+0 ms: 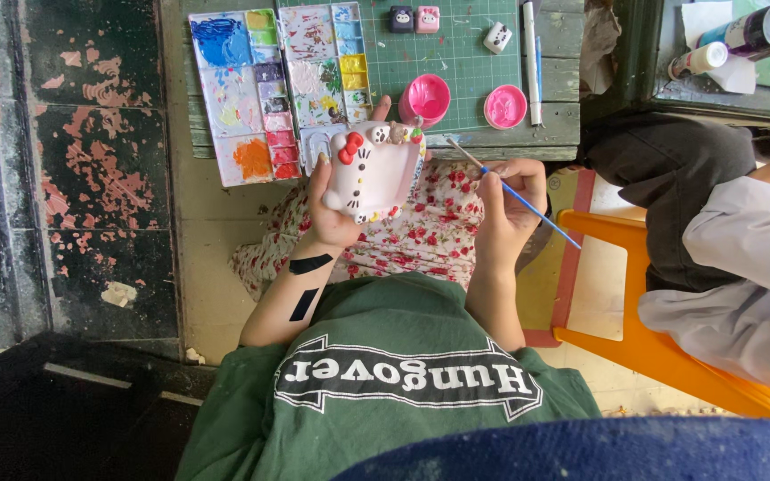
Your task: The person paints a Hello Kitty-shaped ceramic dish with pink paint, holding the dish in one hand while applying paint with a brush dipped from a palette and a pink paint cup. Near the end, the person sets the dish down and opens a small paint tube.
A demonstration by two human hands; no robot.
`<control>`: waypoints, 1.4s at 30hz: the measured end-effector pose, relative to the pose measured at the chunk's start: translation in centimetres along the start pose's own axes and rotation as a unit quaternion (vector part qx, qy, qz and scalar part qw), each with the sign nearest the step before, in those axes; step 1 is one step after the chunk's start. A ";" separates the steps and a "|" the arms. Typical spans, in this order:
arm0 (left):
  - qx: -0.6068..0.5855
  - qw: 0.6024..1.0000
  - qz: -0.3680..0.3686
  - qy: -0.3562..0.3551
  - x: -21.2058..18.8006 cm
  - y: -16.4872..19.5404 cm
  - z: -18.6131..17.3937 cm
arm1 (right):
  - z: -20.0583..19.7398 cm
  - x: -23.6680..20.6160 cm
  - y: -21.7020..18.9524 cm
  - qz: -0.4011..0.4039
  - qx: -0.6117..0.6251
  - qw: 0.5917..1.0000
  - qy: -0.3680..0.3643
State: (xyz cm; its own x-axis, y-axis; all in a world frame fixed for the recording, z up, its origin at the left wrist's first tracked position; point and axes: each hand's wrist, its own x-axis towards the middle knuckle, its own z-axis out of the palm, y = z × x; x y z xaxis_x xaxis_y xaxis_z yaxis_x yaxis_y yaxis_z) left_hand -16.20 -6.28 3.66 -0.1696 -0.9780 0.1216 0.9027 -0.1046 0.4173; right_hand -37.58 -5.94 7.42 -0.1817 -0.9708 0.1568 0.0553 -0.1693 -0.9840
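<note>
A paint palette (265,93) smeared with blue, orange, pink and yellow lies at the left of the green cutting mat (456,53) on a worn wooden table (563,125). Just below it, over a lap in red-flowered cloth, the left hand (331,209) grips a pale pink cat-shaped figurine (374,174) from beneath, fingers curled around its side and thumb up by its top edge. The figurine is glossy and rounded, with a red bow at one ear, small painted whiskers and eyes, and tiny coloured ornaments along its top rim. Behind it on the mat stand an open pink paint pot (425,98) and its lid (504,107), with three small figures (428,20) farther back. To the right, the right hand (510,200) pinches a blue-handled brush (514,191), its tip pointing toward the figurine, just apart from it. At far right another person (741,258) in white sleeves sits on an orange chair (661,356).
</note>
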 end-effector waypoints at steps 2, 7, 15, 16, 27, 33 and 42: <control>0.040 0.999 -0.003 0.007 -0.2 -0.1 -0.4 | -0.1 0.1 0.5 0.018 0.015 1.000 0.009; 0.027 1.000 -0.004 0.005 -0.3 -0.3 -0.3 | 0.1 0.3 1.0 0.011 0.023 1.000 0.003; 0.111 0.991 0.047 0.051 -0.5 -0.1 0.7 | 0.2 0.5 1.0 0.013 0.015 1.000 -0.011; 0.121 0.990 0.047 0.046 -0.5 -0.2 0.9 | 0.2 0.5 1.0 0.019 0.013 1.000 -0.011; 0.171 0.983 0.060 0.013 -0.5 -1.5 0.7 | 0.3 0.3 1.4 0.033 0.050 0.998 -0.022; -0.188 0.979 -0.081 0.011 -0.2 -0.9 -0.6 | -0.8 0.9 1.9 0.035 0.168 0.984 0.038; -0.126 0.991 -0.033 0.028 0.0 0.0 -0.5 | -0.6 -0.2 2.2 -0.030 0.084 0.996 0.007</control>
State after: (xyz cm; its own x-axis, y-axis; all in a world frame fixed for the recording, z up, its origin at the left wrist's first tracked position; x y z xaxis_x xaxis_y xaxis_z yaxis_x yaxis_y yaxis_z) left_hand -16.05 -6.33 3.23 -0.2161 -0.9752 0.0473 0.9616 -0.2042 0.1832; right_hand -37.97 -6.07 5.14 -0.2034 -0.9559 0.2117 0.2077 -0.2535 -0.9448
